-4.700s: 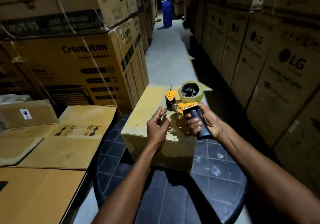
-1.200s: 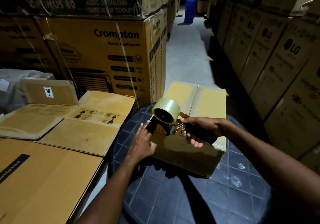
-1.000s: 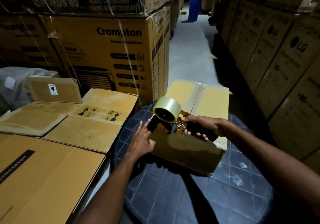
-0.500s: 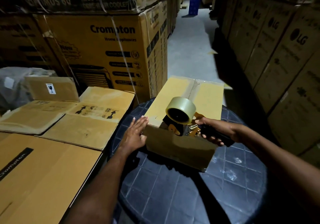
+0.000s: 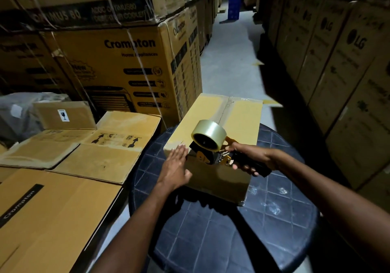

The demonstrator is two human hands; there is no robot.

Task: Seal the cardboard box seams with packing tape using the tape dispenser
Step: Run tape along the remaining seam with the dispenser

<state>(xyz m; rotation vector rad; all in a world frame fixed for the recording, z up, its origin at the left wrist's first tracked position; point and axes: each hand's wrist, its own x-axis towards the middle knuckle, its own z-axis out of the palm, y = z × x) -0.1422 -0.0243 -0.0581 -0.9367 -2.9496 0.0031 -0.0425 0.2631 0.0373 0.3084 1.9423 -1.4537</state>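
Note:
A plain cardboard box [image 5: 240, 116] lies on a dark round table [image 5: 232, 230]. Clear tape runs along its top seam and glossy tape covers part of the near face. My right hand [image 5: 248, 157] grips the black handle of an orange tape dispenser [image 5: 209, 144], whose clear tape roll stands over the box's near top edge. My left hand [image 5: 176, 167] lies flat, fingers together, on the near left corner of the box, pressing on the edge beside the dispenser's nose.
Flattened cartons [image 5: 88, 146] lie stacked to the left of the table. Tall Crompton boxes [image 5: 130, 65] rise behind them and LG boxes [image 5: 341, 61] line the right wall. A narrow grey floor aisle [image 5: 230, 61] runs away between the stacks.
My left hand has slid from the box's left side up onto the near top corner. The dispenser has stayed at the near top edge, in my right hand.

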